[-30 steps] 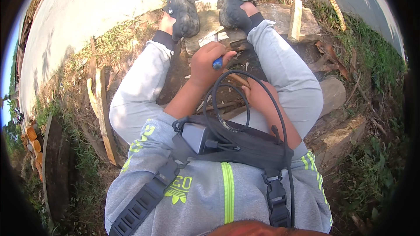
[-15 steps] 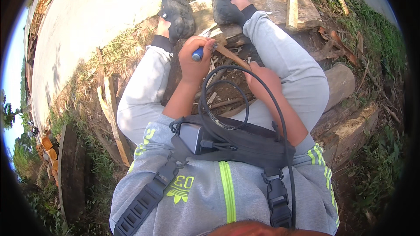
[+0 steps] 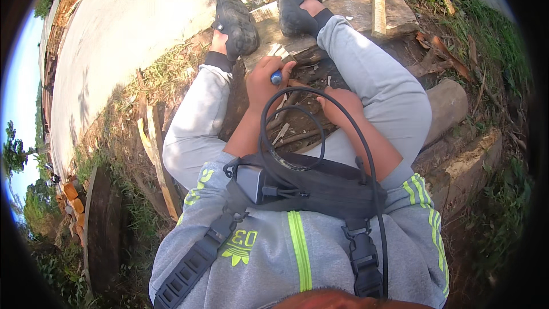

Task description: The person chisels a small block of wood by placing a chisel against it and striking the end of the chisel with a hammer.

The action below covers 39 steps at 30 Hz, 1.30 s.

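My left hand (image 3: 264, 83) is closed around a tool with a blue handle (image 3: 277, 78); its working end is hidden. To the right, my right hand (image 3: 344, 107) grips a slim wooden stick (image 3: 297, 83), which points toward my left hand. The black cable crosses in front and covers part of the stick. Both hands are between my bent knees, low over ground strewn with wood shavings (image 3: 281, 134).
A looped black cable (image 3: 323, 137) rises from the black chest pouch (image 3: 337, 194). Beyond my hands lies a broad plank (image 3: 343, 8) bearing a pale wood strip (image 3: 379, 8). Logs (image 3: 449, 109) are at right, split sticks (image 3: 157, 154) at left.
My left hand with the blue-handled tool has moved nearer to me and slightly right, along the stick. The stick shows less now. My right hand has shifted little.
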{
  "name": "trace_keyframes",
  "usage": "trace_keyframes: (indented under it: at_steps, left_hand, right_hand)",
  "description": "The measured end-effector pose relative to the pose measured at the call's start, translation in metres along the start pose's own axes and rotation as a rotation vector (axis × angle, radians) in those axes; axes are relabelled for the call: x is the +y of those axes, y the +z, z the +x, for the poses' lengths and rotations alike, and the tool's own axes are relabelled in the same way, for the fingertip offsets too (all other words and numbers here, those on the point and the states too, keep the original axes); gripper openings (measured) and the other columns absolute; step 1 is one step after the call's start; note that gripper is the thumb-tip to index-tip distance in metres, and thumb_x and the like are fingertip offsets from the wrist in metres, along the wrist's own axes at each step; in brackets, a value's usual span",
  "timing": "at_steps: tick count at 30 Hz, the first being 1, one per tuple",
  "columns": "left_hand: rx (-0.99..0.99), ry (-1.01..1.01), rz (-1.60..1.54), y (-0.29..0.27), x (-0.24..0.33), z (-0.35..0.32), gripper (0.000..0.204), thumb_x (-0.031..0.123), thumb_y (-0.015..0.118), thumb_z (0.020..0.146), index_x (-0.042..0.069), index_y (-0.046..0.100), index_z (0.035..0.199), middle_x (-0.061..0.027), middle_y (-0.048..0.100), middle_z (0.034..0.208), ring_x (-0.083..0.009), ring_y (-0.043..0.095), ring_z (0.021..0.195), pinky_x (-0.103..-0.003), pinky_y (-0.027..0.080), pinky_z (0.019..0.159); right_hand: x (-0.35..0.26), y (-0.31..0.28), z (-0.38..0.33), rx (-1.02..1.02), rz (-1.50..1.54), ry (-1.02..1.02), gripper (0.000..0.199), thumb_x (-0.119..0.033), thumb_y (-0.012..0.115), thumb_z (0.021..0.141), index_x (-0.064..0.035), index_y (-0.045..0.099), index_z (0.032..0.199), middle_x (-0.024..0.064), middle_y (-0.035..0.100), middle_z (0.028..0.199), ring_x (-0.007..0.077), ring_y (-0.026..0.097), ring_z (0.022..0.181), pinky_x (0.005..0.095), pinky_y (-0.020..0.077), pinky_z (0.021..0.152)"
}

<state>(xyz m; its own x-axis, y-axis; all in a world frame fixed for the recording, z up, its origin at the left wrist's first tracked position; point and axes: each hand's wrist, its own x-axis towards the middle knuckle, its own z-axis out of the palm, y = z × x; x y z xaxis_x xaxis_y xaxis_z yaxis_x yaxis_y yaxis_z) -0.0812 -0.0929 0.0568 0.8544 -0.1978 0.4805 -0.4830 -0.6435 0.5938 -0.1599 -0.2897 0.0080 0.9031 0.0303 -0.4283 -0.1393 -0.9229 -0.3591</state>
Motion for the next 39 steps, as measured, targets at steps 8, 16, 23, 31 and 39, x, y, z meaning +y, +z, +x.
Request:
trace_keyframes:
  at_steps: [8,16,23,31,39]
  left_hand:
    - [-0.021,-0.183,-0.44,-0.019,-0.05,0.014,0.017,0.012,0.081,0.092,0.0,0.07,0.087,-0.013,0.074,0.091,-0.0231,0.071,0.083,-0.034,0.054,0.078]
    - [-0.421,-0.375,-0.513,-0.079,-0.046,0.016,0.014,0.014,0.081,0.092,0.004,0.076,0.102,-0.0082,0.076,0.101,-0.0159,0.07,0.096,-0.031,0.054,0.086]
    - [-0.544,-0.227,-0.633,-0.087,-0.074,-0.015,0.011,0.002,0.073,0.092,0.005,0.075,0.102,-0.0066,0.075,0.102,-0.0233,0.073,0.105,-0.035,0.056,0.094]
    - [-0.598,-0.461,-0.567,-0.1,-0.092,-0.01,0.004,0.003,0.067,0.096,0.003,0.071,0.094,-0.0026,0.071,0.094,-0.0149,0.069,0.091,-0.029,0.055,0.083]
    - [-0.831,-0.453,-0.101,-0.084,-0.113,-0.034,0.015,0.014,0.071,0.095,0.003,0.072,0.105,-0.0138,0.075,0.099,-0.0258,0.073,0.088,-0.04,0.055,0.08]
  right_hand:
    - [0.002,-0.008,-0.009,-0.108,-0.152,-0.024,0.038,-0.043,0.059,0.103,-0.0082,0.075,0.106,0.0152,0.076,0.094,0.0362,0.074,0.094,0.0494,0.0574,0.081]
    - [-0.011,-0.016,-0.015,-0.091,-0.283,0.008,0.03,-0.035,0.068,0.097,-0.0067,0.078,0.097,0.0168,0.077,0.097,0.0359,0.075,0.094,0.0472,0.0599,0.08]
    - [-0.02,0.006,0.017,-0.279,-0.531,0.202,0.022,-0.018,0.065,0.095,-0.0075,0.083,0.103,0.0163,0.079,0.105,0.033,0.077,0.1,0.0447,0.0625,0.079]
    - [-0.031,0.028,0.056,-0.194,-0.666,-0.053,0.018,-0.017,0.066,0.092,-0.0125,0.083,0.097,0.0103,0.08,0.098,0.0307,0.078,0.094,0.0462,0.0567,0.072]
    - [-0.019,0.058,0.068,-0.231,-0.817,-0.016,0.019,-0.02,0.065,0.095,-0.0158,0.082,0.102,0.008,0.08,0.097,0.0301,0.076,0.095,0.045,0.0485,0.082]
